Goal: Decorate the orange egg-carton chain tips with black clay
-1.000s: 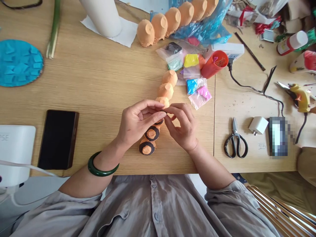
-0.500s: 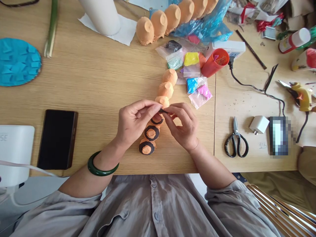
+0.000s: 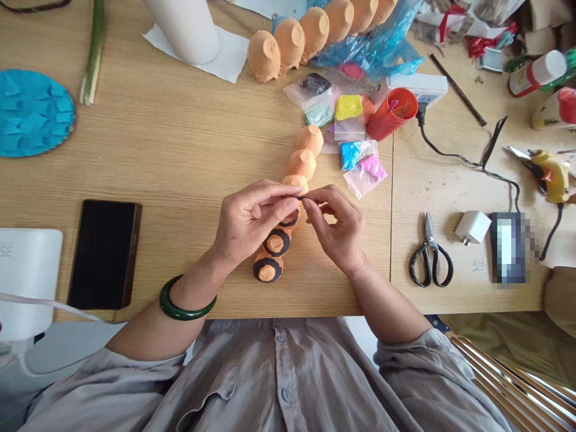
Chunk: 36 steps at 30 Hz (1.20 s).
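The left hand (image 3: pixel 243 219) and right hand (image 3: pixel 338 228) pinch a small black piece (image 3: pixel 299 197) between their fingers (image 3: pixel 284 210), over a bumpy orange row (image 3: pixel 302 163) on the wooden worktop (image 3: pixel 180 156). Black rings (image 3: pixel 258 269) circle its nearer bumps.

A craft workspace, it seems — a wooden table (image 3: pixel 180 156) holds scissors (image 3: pixel 430 247), packets of bright clay-like material (image 3: pixel 349 108) and orange egg-carton-like strips (image 3: pixel 301 163). Scraps (image 3: pixel 540 36) heap up toward the far right.
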Motion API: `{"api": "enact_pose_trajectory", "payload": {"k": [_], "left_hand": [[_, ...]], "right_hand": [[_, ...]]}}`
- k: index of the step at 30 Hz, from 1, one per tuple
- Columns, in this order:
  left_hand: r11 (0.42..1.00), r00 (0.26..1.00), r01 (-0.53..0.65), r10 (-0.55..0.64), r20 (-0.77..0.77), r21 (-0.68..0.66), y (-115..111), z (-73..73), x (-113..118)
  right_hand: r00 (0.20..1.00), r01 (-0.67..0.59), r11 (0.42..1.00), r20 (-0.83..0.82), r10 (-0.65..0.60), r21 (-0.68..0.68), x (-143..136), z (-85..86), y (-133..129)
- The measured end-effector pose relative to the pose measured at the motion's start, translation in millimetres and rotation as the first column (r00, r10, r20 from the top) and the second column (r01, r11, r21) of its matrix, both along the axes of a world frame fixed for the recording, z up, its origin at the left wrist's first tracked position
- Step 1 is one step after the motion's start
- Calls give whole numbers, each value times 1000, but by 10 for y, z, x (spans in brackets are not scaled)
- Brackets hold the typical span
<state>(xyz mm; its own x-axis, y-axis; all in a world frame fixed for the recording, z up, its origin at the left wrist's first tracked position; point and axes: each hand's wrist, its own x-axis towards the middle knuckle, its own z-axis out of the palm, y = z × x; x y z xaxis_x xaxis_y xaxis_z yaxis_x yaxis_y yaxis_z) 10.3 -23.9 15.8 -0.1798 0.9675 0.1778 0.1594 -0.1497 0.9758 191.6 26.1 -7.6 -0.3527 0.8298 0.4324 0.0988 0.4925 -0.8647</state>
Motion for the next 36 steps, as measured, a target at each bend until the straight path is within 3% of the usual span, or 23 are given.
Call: {"api": "enact_pose_trajectory", "payload": {"k": [6,11,14,16,19,23,28,32,36], "left_hand": [[999,998,-14,16,-63,38,14,-68,8],[997,990,-54,60,-129,48,15,-10,9],[988,988,-151,150,-35,-26,31,4,2],[977,972,-185,198,129,-105,55,-4,-11],[962,890,-146,230,393,-232,104,-10,-31],[915,761,-46,292,579,-401,164,34,-29],[878,678,15,343,650,-479,206,119,-8],[865,697,12,353,624,-502,203,142,-15],[902,748,28,268,608,-432,177,96,-44]], "right_hand": [[999,-47,942,-43,34,-333,-12,62,-10],[984,-128,819,-174,35,-560,-45,140,4],[961,-145,749,-271,-47,-646,-47,148,31],[948,-151,721,-306,-88,-677,-42,143,56],[944,-184,672,-320,-83,-718,-41,143,86],[947,-202,624,-313,-74,-755,-55,160,100],[960,-175,603,-271,-71,-778,-58,168,98],[959,-170,605,-271,-79,-778,-52,168,98],[952,-193,594,-295,-78,-781,-49,168,103]]}}
